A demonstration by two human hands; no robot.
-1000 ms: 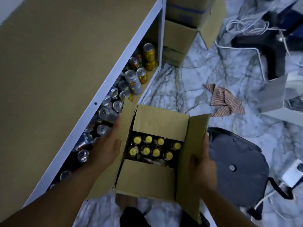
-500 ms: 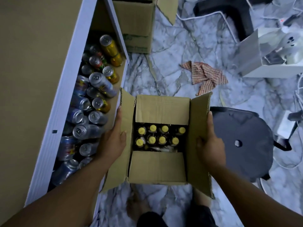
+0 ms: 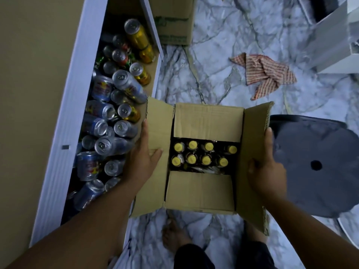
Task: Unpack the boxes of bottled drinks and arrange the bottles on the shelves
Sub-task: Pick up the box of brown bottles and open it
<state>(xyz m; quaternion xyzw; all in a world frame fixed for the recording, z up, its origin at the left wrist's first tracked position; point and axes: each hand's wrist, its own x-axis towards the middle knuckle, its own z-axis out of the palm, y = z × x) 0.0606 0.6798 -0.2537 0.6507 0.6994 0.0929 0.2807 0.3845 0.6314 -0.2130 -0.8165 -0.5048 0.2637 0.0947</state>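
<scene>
Eight bottles [image 3: 191,159] with yellow caps show in the opening, two rows of four, upright inside the cardboard box [image 3: 200,191]. All four flaps are folded out. The box sits between both hands, over the marble floor [image 3: 204,70], just beside the shelf [image 3: 75,105].

Left hand [image 3: 144,158]: grip closed on the left flap, thumb laid across the inner face, fingers behind the outer face.

Right hand [image 3: 266,171]: grip closed on the right flap, thumb on the inner face, fingers wrapped round the outside.

Surroundings:
- Lower level of the shelf is packed with cans [image 3: 124,129], silver-blue and gold, tops toward the camera.
- A second box [image 3: 172,20] stands at the far end of the shelf.
- A striped cloth [image 3: 266,74] lies crumpled on the floor beyond the box.
- A dark stool [image 3: 314,166] is just right of the right flap.
- A bare foot [image 3: 174,235] shows below the near flap.
</scene>
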